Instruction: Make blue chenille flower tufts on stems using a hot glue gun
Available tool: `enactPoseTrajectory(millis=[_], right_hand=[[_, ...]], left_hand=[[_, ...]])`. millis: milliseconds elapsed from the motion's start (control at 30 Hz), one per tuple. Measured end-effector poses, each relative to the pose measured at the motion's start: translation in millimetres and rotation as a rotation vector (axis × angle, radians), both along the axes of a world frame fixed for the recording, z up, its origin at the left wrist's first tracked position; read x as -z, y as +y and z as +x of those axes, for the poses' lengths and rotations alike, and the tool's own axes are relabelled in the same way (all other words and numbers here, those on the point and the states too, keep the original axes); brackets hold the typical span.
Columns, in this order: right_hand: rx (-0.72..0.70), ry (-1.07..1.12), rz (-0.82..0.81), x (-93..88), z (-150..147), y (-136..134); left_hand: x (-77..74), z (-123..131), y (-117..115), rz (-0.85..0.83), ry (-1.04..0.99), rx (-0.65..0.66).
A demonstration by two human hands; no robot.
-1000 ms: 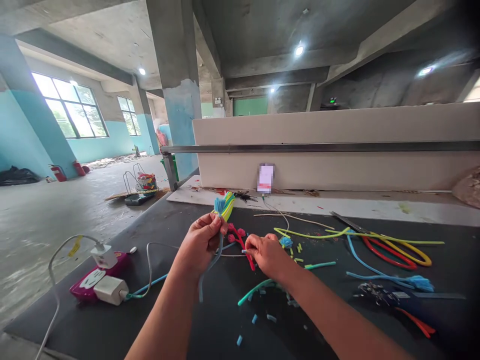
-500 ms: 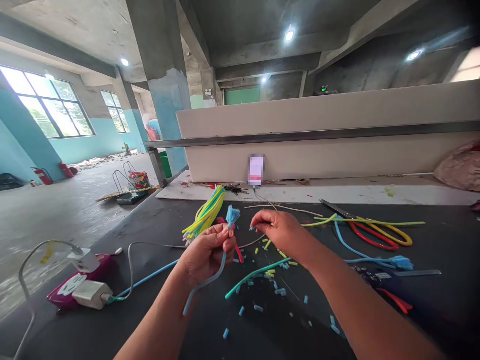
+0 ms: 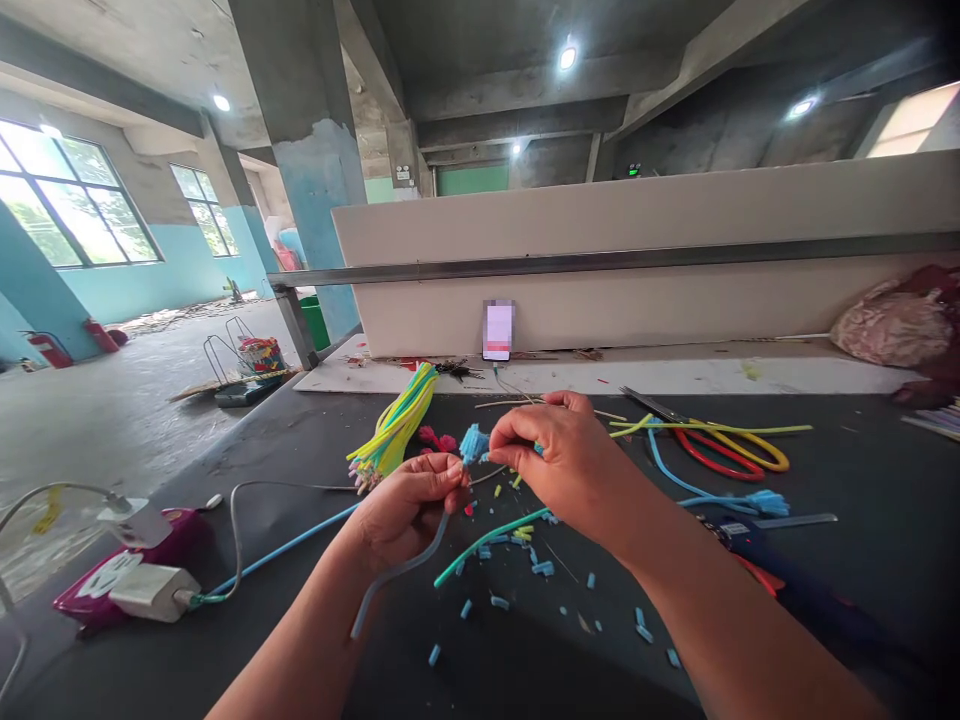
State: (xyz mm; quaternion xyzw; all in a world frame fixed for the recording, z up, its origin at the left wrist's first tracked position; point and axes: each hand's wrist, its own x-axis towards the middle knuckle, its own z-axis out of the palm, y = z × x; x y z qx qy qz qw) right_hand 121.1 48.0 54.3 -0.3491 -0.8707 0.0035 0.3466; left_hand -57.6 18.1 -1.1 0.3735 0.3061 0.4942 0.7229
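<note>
My left hand (image 3: 412, 505) is closed round a blue flower stem (image 3: 405, 572), whose lower end hangs curved below the fingers. Just above the fingertips sits its head, a tuft of short blue pieces (image 3: 474, 443). My right hand (image 3: 566, 455) is in a pinch against the right side of the tuft. A bit of blue shows between its fingers; the rest of what it pinches is hidden. A green stem (image 3: 487, 545) and several cut blue bits (image 3: 544, 568) lie on the black table below the hands.
A bundle of yellow and green stems (image 3: 394, 420) lies behind my left hand. Scissors with red and yellow handles (image 3: 724, 450) and another blue tufted stem (image 3: 765, 502) are at right. A power strip (image 3: 82, 600) with chargers sits left; a phone (image 3: 498, 330) leans against the back board.
My right hand has moved left and up to the blue tuft, which was apart from it before. The tuft now tilts to the right. The view has shifted slightly right.
</note>
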Motion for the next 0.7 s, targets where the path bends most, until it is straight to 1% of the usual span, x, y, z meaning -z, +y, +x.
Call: enactPoseTrajectory(millis=[200, 367, 567, 700], right_hand=[[-0.006, -0.032, 0.045, 1.2, -3.4, -6.5], [-0.008, -0.029, 0.075, 4.9, -6.2, -4.0], [-0.035, 0.000, -0.011, 5.5, -3.3, 3.9], [-0.094, 0.018, -0.057, 4.4, -2.9, 3.7]], left_hand=[[0.5, 0.2, -1.1, -0.011, 0.047, 0.016], [3.6, -0.6, 0.0, 0.020, 0.046, 0.021], [6.8, -2.1, 0.5, 0.030, 0.058, 0.028], [5.3, -1.9, 0.5, 0.032, 0.069, 0.021]])
